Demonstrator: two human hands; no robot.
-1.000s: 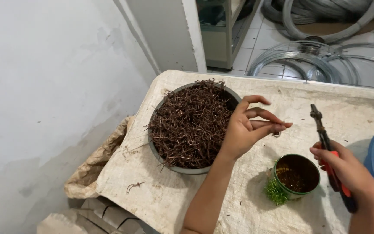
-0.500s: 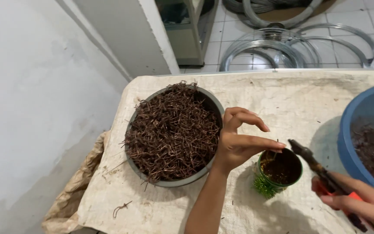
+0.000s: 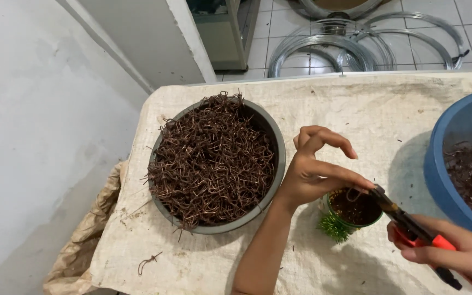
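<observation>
My left hand (image 3: 315, 172) pinches a small bent brown wire piece (image 3: 354, 192) just above a small green pot (image 3: 354, 210) filled with dark soil. My right hand (image 3: 449, 254) grips red-handled pliers (image 3: 411, 229), and their tip meets the wire piece at my left fingertips. A grey bowl (image 3: 271, 136) heaped with several brown wire hooks sits to the left of my left hand. A green tuft (image 3: 333, 226) sticks out beside the pot.
A blue basin (image 3: 457, 131) holding dark wire pieces sits at the right edge. The table is covered by a beige cloth (image 3: 367, 109). One loose wire hook (image 3: 148, 262) lies near the front left corner. Coils of grey wire (image 3: 323, 46) lie on the tiled floor beyond.
The view has shifted right and closer. My right hand has brought the pliers from the side up to the wire piece held in my left fingers over the pot.
</observation>
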